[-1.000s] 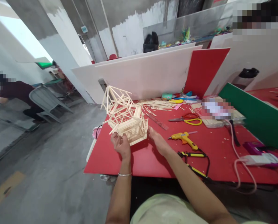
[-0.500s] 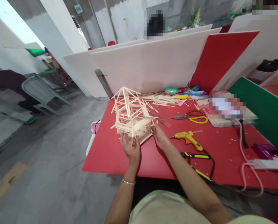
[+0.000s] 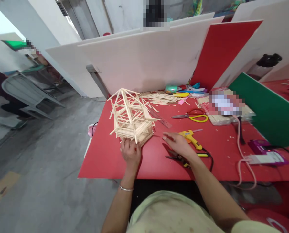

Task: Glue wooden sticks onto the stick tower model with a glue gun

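Note:
A small house-like model of thin wooden sticks [image 3: 132, 119] with a peaked roof frame stands on the red tabletop [image 3: 151, 161]. My left hand [image 3: 130, 152] grips its near lower edge, fingers curled onto the sticks; the thumb is partly hidden. To the right of the model, my right hand [image 3: 179, 145] is empty, its fingers stretched out toward the left. Just beyond that hand lies a yellow glue gun [image 3: 192, 139]. Black-and-yellow pliers [image 3: 177, 157] lie beneath and beside the right hand, which partly covers them.
Loose sticks [image 3: 159, 98] are heaped behind the model, near a clear ruler [image 3: 162, 119]. Scissors [image 3: 193, 117] with yellow and red handles lie farther right. White boards [image 3: 144, 58] and a green board [image 3: 268, 110] stand behind. A pink cord [image 3: 239, 145] runs along the right.
My right hand has let go of the model and moved right, over the pliers and beside the glue gun. My left hand stays on the model. The whole view has shifted slightly.

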`<state>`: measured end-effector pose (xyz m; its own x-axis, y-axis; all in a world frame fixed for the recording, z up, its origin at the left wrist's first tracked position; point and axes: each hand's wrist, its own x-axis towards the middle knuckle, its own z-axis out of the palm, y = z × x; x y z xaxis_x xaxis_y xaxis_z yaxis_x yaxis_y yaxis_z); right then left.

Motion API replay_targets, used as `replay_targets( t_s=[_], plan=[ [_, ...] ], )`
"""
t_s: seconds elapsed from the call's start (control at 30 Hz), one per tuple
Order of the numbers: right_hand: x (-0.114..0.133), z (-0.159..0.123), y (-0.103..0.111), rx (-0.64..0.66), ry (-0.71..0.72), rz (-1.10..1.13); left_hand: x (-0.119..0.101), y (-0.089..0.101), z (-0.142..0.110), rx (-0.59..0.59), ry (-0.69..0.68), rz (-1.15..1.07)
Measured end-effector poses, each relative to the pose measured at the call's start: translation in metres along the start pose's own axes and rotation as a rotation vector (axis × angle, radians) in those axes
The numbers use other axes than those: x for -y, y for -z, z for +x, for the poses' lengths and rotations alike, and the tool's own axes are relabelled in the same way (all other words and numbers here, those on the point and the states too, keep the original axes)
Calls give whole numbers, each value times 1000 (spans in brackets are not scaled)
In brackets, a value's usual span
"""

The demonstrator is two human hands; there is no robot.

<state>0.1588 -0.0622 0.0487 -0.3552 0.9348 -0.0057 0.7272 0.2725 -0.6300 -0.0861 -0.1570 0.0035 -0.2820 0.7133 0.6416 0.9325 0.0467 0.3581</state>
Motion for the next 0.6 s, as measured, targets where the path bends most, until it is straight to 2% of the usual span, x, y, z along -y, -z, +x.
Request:
replay_targets(
  t_s=[0.07,0.17,0.27,0.47,0.6],
  plan=[
    [0,15,10,5,-26,-226,1,1,-1,-10,-23,-1],
    [1,50,13,-6,-117,-354,3,-1,-2,-44,-56,3],
    [4,88,6,34,-162,-461,7,-4,-2,-65,-73,-12],
    [14,145,-10,124,-77,-562,8,-8,-2,-97,-95,-61],
    [15,179,-6,203,-26,-573,7,-9,-2,-92,-90,-54]
  ],
)
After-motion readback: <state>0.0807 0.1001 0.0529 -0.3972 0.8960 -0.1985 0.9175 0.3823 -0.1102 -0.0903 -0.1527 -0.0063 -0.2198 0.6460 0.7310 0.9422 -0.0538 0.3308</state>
